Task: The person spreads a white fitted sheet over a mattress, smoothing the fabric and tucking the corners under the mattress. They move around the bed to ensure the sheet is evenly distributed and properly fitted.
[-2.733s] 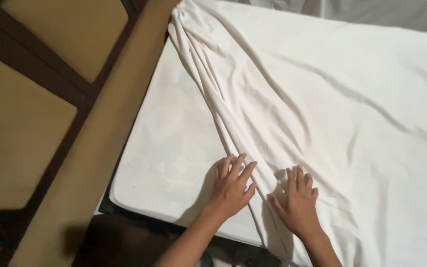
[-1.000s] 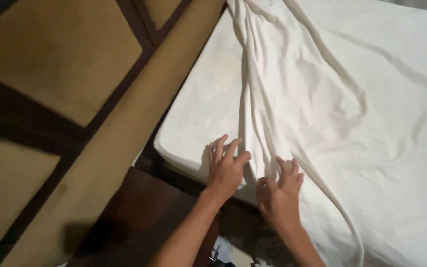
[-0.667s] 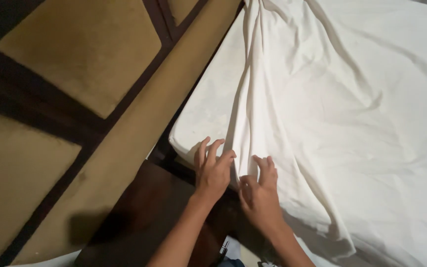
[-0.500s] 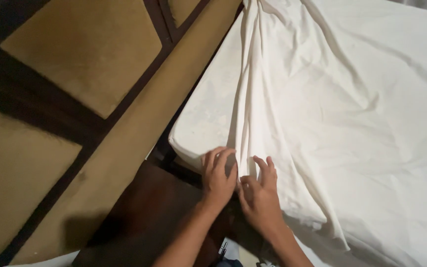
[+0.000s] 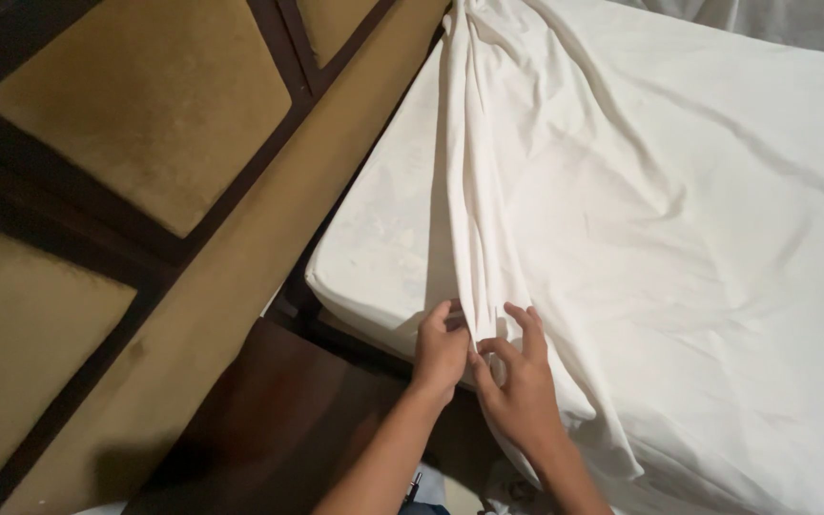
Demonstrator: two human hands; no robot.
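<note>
Dark brown polished wood fills the nearest ground, a low wooden bedside surface (image 5: 288, 429) lying just under the person's two bare forearms. Above it the left hand (image 5: 441, 348) is curled, its fingers closed on the gathered edge of a white, creased cotton bed sheet (image 5: 679, 248), at the near side of the bed. The right hand (image 5: 519, 386) sits touching the left, thumb tucked against the same bunched fold and fingers half spread over the cloth; it looks to be pinching the fold between thumb and forefinger, though the cloth hides part of the grip.

The sheet's gathered edge hangs down over the side of the white bare mattress (image 5: 383, 238) just by the hands. From there the sheet runs away up the bed as a long twisted ridge of folds, which narrows toward the far corner. To the right of that ridge the sheet lies spread across the bed in soft wrinkles; to its left the mattress top shows uncovered, with a rounded near corner.

Beside the mattress a long tan padded rail (image 5: 240, 296) slants from the near left to the far right, touching the mattress along its far stretch. Beyond that rail stands a headboard wall of mustard-coloured upholstered panels (image 5: 145, 105) set in dark wooden framing.
</note>
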